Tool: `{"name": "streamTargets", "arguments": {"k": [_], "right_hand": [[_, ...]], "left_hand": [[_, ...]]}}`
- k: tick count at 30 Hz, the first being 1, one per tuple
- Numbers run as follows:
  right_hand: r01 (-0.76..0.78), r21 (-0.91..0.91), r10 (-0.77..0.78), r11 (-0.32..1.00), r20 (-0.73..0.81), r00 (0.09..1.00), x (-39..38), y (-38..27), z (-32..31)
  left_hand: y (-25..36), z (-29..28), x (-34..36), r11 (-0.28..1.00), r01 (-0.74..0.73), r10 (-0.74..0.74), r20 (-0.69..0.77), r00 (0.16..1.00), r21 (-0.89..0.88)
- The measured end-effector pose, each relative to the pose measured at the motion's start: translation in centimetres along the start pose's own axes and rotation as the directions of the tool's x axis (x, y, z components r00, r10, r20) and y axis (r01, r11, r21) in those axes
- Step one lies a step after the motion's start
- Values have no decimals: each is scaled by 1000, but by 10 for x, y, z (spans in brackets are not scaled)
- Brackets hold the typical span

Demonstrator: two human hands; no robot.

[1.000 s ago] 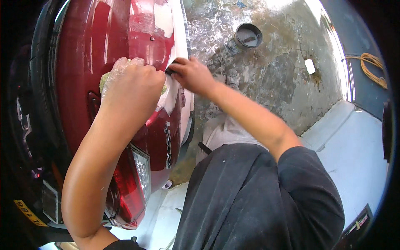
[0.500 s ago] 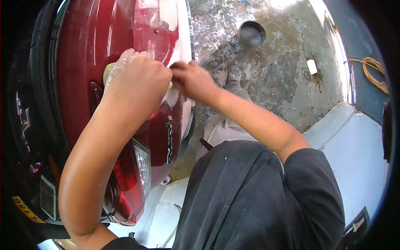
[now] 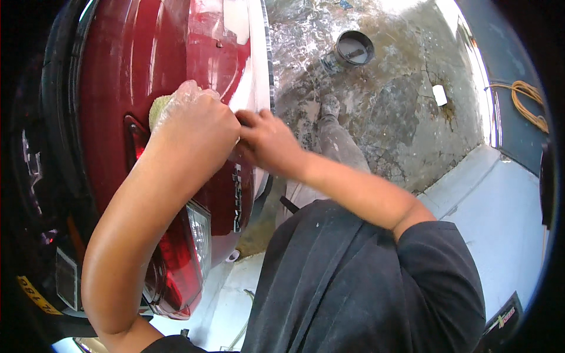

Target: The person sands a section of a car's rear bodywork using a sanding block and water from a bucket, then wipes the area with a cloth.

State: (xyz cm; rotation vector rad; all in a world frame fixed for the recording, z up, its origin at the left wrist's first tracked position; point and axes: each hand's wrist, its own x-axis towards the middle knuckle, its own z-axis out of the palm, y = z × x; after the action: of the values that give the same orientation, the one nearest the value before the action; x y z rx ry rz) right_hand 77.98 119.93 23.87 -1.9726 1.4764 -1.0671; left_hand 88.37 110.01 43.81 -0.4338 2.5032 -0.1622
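Note:
My left hand [image 3: 197, 120] is closed on a yellow-green sponge [image 3: 159, 112] against the dark red car body [image 3: 109, 106]. Wet-looking suds coat its fingers, and most of the sponge is hidden under the palm. Close beside its wrist, my right hand [image 3: 268, 141] has its fingers curled down at the panel's edge. Motion blurs those fingertips, and whatever they pinch is hidden. Around both hands the panel carries pale, whitish patches [image 3: 236, 20]. Nearer to me are a red and clear tail light [image 3: 188, 253] and chrome lettering [image 3: 237, 197].
On the wet, stained concrete floor [image 3: 400, 117] stands a dark bucket [image 3: 355, 48] with greyish liquid and a dark object inside. A small white block [image 3: 439, 95] lies farther right. An orange hose [image 3: 528, 106] hangs coiled at the right. Another dark vehicle [image 3: 35, 176] borders the left side.
Both hands have moved a little toward me along the red panel, with the sponge still under the left. The right fingers stay curled beside the left wrist.

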Motion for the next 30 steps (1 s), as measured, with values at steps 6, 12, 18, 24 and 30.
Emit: {"name": "streamTargets", "arguments": {"k": [6,12,18,24,30], "right_hand": [[-67,0,67,998,8,998,9,11,9],[-111,-60,106,992,-72,992,25,64,3],[-69,14,69,998,10,998,6,20,-3],[7,32,-8,999,44,999,4,16,2],[48,24,-48,999,1,999,37,104,0]], "left_hand": [[1,2,-3,1000,-19,19,44,999,-10],[2,-4,6,1000,-7,7,-4,1000,10],[1,3,5,998,28,-29,-23,999,-48],[-7,-1,6,958,287,-279,-259,925,-6],[-14,-10,20,954,300,-274,-462,844,-18]]}}
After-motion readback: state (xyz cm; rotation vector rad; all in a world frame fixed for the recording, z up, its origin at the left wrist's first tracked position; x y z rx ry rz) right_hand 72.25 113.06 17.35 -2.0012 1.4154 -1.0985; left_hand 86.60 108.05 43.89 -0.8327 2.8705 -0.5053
